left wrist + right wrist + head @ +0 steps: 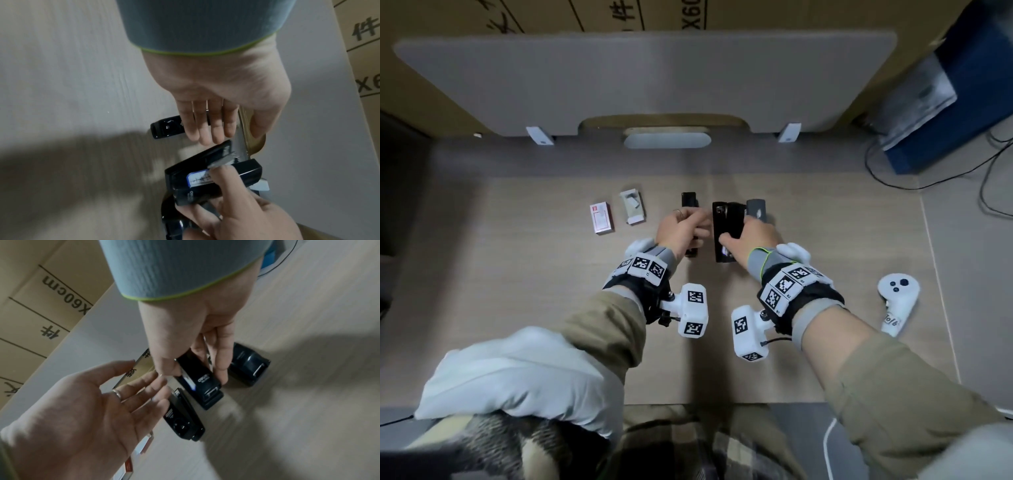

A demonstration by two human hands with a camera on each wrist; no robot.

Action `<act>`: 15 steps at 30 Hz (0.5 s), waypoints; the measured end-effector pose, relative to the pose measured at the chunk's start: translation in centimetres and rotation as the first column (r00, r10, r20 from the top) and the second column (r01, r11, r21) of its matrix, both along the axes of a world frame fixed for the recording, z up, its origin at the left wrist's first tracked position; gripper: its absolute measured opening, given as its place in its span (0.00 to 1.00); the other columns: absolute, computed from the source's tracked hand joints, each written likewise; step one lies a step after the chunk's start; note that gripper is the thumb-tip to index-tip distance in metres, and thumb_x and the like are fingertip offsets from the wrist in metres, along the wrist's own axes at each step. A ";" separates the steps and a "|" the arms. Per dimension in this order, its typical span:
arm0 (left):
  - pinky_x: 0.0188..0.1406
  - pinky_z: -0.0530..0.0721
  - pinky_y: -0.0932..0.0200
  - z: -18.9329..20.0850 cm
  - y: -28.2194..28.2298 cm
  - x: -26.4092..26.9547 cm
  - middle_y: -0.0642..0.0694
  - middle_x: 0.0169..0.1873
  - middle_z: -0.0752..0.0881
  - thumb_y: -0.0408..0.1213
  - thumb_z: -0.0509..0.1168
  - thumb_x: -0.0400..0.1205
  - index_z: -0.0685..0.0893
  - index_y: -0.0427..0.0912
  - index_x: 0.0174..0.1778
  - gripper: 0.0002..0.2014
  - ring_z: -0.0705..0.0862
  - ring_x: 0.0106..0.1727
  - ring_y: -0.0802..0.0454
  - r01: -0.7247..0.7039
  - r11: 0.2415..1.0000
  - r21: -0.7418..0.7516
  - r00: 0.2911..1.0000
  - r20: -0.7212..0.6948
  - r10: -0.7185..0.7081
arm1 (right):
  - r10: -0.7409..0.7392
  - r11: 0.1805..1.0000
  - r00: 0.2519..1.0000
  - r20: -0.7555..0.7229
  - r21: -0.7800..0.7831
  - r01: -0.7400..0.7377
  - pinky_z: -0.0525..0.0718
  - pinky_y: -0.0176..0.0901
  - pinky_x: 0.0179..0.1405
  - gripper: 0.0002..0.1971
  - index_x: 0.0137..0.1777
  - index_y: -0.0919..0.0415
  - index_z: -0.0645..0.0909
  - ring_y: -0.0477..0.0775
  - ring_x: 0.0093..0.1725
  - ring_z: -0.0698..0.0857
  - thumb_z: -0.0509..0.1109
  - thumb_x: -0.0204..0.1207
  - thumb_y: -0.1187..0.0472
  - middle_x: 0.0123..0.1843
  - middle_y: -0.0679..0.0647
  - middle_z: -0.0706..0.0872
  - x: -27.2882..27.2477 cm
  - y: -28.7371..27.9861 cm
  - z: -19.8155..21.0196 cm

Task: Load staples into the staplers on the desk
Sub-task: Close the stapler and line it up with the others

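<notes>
Looking down from the head camera, I see a pale wood desk [517, 274] with three staplers in a row near its middle. My left hand [681, 228] rests over the small black stapler [689, 202], fingers bent; I cannot tell whether it grips. Just right of that stapler, my right hand [753, 236] curls round the large black stapler [724, 219]. A grey stapler [756, 209] lies touching the large one's far side. Left of the small stapler sit an opened staple box [632, 207] and, farther left, a red and white staple box [602, 217]. Well right of the staplers lies a white controller [897, 301].
</notes>
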State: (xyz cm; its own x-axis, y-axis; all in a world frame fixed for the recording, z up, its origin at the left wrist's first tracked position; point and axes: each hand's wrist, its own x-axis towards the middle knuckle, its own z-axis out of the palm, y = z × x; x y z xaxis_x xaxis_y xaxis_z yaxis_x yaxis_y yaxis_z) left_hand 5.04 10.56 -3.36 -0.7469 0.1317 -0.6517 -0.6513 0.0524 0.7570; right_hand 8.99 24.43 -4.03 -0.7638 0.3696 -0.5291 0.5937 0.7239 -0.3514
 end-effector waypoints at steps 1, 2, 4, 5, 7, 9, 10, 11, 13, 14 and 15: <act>0.32 0.76 0.60 -0.2 -0.1 -0.4 0.42 0.37 0.85 0.34 0.69 0.81 0.82 0.36 0.51 0.06 0.79 0.30 0.53 -0.031 0.999 -0.031 0.999 -0.016 0.031 | 0.002 1.000 1.000 0.019 0.010 -0.002 0.72 0.40 0.29 0.14 0.44 0.59 0.80 0.58 0.31 0.79 0.70 0.72 0.47 0.35 0.55 0.83 -0.5 -0.1 -0.4; 0.32 0.76 0.60 -0.2 -0.4 -0.7 0.42 0.36 0.85 0.33 0.68 0.81 0.82 0.35 0.51 0.06 0.79 0.29 0.54 -0.056 0.997 -0.049 0.998 -0.027 0.054 | 0.003 1.000 0.999 0.036 0.021 -0.004 0.70 0.40 0.26 0.14 0.42 0.59 0.79 0.57 0.30 0.77 0.70 0.72 0.47 0.33 0.54 0.81 -0.7 -0.3 -0.7; 0.31 0.77 0.60 -0.5 -0.9 -1.6 0.42 0.34 0.85 0.33 0.68 0.81 0.82 0.34 0.51 0.06 0.79 0.27 0.54 -0.090 0.993 -0.078 0.995 -0.037 0.088 | 0.037 0.998 0.997 0.065 0.042 -0.040 0.71 0.40 0.27 0.16 0.42 0.60 0.79 0.60 0.32 0.80 0.70 0.72 0.46 0.33 0.55 0.81 -1.6 -0.8 -1.5; 0.31 0.76 0.60 -0.6 -1.2 -2.1 0.42 0.34 0.85 0.32 0.67 0.81 0.82 0.34 0.51 0.06 0.79 0.27 0.54 -0.099 0.991 -0.093 0.995 -0.038 0.096 | 0.054 0.997 0.996 0.074 0.053 -0.058 0.74 0.41 0.30 0.17 0.43 0.61 0.79 0.62 0.34 0.81 0.69 0.72 0.46 0.34 0.57 0.83 -2.1 -1.1 -2.1; 0.31 0.75 0.60 -0.9 -1.8 -2.9 0.41 0.35 0.85 0.31 0.66 0.82 0.82 0.33 0.52 0.06 0.77 0.27 0.53 -0.116 0.987 -0.113 0.993 -0.028 0.113 | 0.084 0.993 0.993 0.082 0.077 -0.091 0.76 0.44 0.34 0.17 0.45 0.62 0.80 0.63 0.35 0.82 0.68 0.74 0.46 0.36 0.58 0.83 -2.7 -1.4 -3.0; 0.31 0.76 0.60 -1.4 -2.2 -3.5 0.40 0.34 0.84 0.30 0.66 0.81 0.82 0.34 0.50 0.04 0.77 0.26 0.53 -0.119 0.984 -0.130 0.993 -0.017 0.117 | 0.133 0.984 0.986 0.099 0.107 -0.144 0.77 0.44 0.34 0.16 0.44 0.62 0.81 0.62 0.34 0.81 0.68 0.75 0.46 0.37 0.58 0.84 -3.3 -1.4 -3.6; 0.31 0.76 0.60 -1.7 -2.3 -3.7 0.41 0.33 0.84 0.29 0.66 0.81 0.82 0.35 0.48 0.02 0.77 0.25 0.54 -0.116 0.983 -0.144 0.993 -0.014 0.115 | 0.158 0.978 0.980 0.121 0.116 -0.172 0.77 0.44 0.34 0.16 0.43 0.62 0.81 0.62 0.34 0.81 0.68 0.76 0.46 0.37 0.58 0.85 -3.5 -1.4 -3.9; 0.30 0.77 0.62 -1.9 -2.4 -4.0 0.42 0.32 0.83 0.29 0.66 0.81 0.82 0.36 0.47 0.02 0.77 0.25 0.54 -0.113 0.980 -0.162 0.994 -0.015 0.112 | 0.177 0.973 0.974 0.141 0.120 -0.195 0.77 0.44 0.34 0.17 0.42 0.61 0.80 0.61 0.34 0.81 0.67 0.77 0.46 0.36 0.57 0.84 -3.7 -1.4 -4.3; 0.29 0.78 0.63 -2.4 -2.5 -4.5 0.44 0.31 0.82 0.28 0.65 0.80 0.83 0.35 0.51 0.05 0.77 0.26 0.54 -0.110 0.976 -0.186 0.994 -0.018 0.109 | 0.202 0.966 0.960 0.194 0.120 -0.227 0.77 0.45 0.33 0.18 0.40 0.61 0.78 0.60 0.33 0.80 0.67 0.78 0.45 0.31 0.54 0.79 -4.1 -1.4 -4.7; 0.29 0.78 0.63 -2.6 -2.6 -4.6 0.44 0.31 0.82 0.28 0.65 0.80 0.83 0.34 0.54 0.07 0.77 0.26 0.53 -0.105 0.977 -0.188 0.994 -0.017 0.104 | 0.213 0.964 0.952 0.220 0.114 -0.242 0.77 0.45 0.34 0.19 0.37 0.62 0.76 0.59 0.32 0.79 0.67 0.79 0.45 0.29 0.54 0.77 -4.2 -1.5 -4.8; 0.29 0.78 0.62 -2.8 -2.6 -5.0 0.44 0.31 0.81 0.28 0.65 0.80 0.83 0.34 0.55 0.09 0.77 0.27 0.53 -0.100 0.978 -0.183 0.995 -0.008 0.100 | 0.219 0.963 0.945 0.243 0.104 -0.250 0.77 0.45 0.34 0.21 0.34 0.62 0.74 0.58 0.30 0.78 0.67 0.79 0.45 0.28 0.54 0.76 -4.5 -1.5 -5.1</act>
State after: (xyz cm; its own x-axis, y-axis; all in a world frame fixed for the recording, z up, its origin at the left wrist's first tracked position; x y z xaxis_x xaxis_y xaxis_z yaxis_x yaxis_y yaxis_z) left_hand 0.08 7.97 -6.15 -0.7498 -0.0647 -0.6585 -0.6608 0.1244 0.7402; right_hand 4.52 22.88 -9.09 -0.7023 0.2728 -0.6576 0.4543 0.8829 -0.1190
